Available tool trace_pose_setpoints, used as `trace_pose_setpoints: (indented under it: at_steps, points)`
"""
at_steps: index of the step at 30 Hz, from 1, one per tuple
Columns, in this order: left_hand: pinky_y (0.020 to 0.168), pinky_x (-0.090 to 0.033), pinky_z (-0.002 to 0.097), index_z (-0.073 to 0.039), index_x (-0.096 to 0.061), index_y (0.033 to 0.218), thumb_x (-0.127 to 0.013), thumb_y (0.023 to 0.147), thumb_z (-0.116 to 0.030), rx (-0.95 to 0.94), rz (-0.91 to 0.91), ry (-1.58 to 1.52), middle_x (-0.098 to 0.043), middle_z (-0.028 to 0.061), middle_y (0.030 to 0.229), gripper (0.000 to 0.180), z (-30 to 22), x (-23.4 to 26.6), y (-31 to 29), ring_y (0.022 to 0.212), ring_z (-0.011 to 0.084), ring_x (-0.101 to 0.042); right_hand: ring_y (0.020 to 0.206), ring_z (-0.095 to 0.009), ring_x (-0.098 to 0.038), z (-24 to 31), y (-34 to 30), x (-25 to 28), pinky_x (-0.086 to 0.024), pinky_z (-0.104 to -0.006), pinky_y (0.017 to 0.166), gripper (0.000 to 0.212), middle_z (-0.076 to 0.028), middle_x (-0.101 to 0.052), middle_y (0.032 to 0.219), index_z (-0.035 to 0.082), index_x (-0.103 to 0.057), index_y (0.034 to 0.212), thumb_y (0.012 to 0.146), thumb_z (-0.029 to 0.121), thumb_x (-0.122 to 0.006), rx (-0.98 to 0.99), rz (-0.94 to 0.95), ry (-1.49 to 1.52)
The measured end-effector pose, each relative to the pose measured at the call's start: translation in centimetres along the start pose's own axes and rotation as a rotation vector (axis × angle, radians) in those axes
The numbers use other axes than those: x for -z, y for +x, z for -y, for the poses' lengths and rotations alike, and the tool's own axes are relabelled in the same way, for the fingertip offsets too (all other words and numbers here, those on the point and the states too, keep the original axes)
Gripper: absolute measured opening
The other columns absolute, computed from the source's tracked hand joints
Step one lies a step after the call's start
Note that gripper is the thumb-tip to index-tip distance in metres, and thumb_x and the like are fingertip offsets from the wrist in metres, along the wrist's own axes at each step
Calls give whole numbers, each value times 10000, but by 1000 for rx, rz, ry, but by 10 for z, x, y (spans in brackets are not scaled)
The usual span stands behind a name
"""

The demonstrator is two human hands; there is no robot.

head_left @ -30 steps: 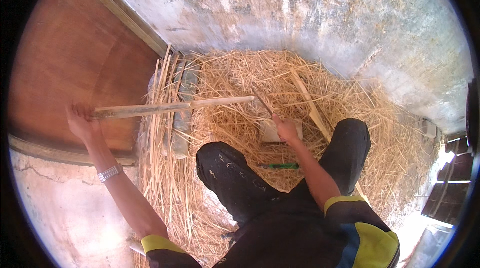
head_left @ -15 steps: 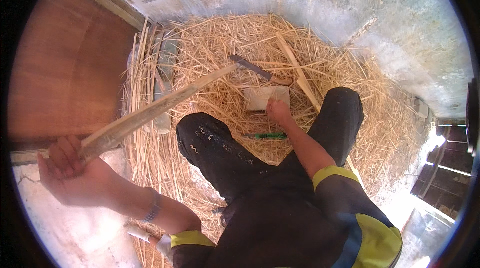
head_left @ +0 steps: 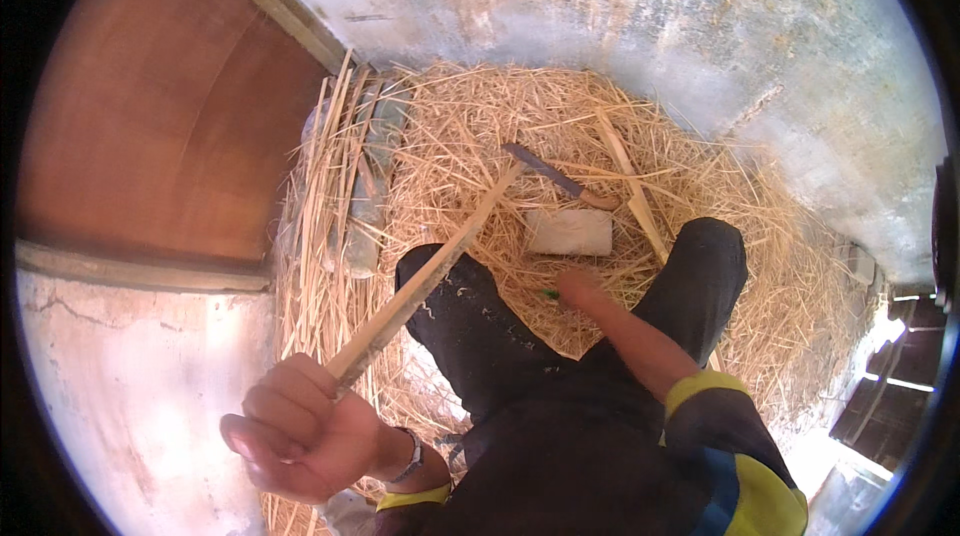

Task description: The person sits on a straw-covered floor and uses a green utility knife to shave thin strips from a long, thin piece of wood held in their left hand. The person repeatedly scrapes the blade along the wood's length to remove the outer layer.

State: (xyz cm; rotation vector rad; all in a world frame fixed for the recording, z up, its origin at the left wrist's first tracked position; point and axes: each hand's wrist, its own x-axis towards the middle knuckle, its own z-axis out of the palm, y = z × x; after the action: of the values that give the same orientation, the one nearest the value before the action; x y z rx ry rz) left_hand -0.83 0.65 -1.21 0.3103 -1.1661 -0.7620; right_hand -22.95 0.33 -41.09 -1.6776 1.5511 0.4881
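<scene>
My left hand (head_left: 310,426) is closed round the lower end of a long split bamboo strip (head_left: 420,291), which slants up and to the right across my left knee. The strip's far end reaches the tip of a machete (head_left: 548,172) with a dark blade and wooden handle, lying on the straw. My right hand (head_left: 583,288), blurred, is closed over a green-handled tool (head_left: 551,293) between my knees. Only a small green part shows; the rest is hidden by the hand. Just beyond this hand sits a pale rectangular block (head_left: 570,233).
Straw and shavings (head_left: 480,116) cover the floor. Another bamboo strip (head_left: 632,181) lies right of the machete, passing under my right knee (head_left: 710,251). Long thin strips (head_left: 325,196) are heaped at left, beside a brown panel (head_left: 160,116). A stained wall (head_left: 620,6) stands ahead.
My left hand has swung inward to the right with the bamboo strip. My right hand has dropped from the block's near edge onto the green-handled tool. The view has shifted.
</scene>
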Motion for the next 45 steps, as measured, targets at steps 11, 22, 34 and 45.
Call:
trace_pose_setpoints:
  at_steps: [11,22,34,45]
  points:
    - [267,-339,206,-160,-279,513,-535,877,-222,-33,429,29,-354,-25,335,449,-9,0,0,248,63,-305,852,-331,-623,67,-205,108,-440,-435,788,240,-160,-609,858,19,-392,1118,915,100,-491,512,-734,851]
    - [361,-231,228,-161,-258,569,-421,959,-218,-75,141,90,-266,-28,414,427,-3,-13,-19,347,76,-221,590,-186,-605,139,-252,127,-485,-315,603,187,-74,-586,653,-16,-494,1019,972,160,-454,745,-357,992]
    - [478,-160,262,-171,-226,588,-411,985,-253,-113,-334,248,-178,-30,517,446,-2,-36,-31,469,79,-154,612,-287,-626,158,-279,149,-468,-376,522,233,-139,-576,685,-18,-494,1090,902,106,-554,782,-579,810]
    - [510,-185,268,-179,-235,602,-427,986,-292,-149,-479,309,-193,-31,555,445,5,-42,-36,491,81,-175,610,-357,-624,161,-277,144,-498,-420,480,202,-187,-599,742,-26,-483,1017,895,110,-570,726,-698,551]
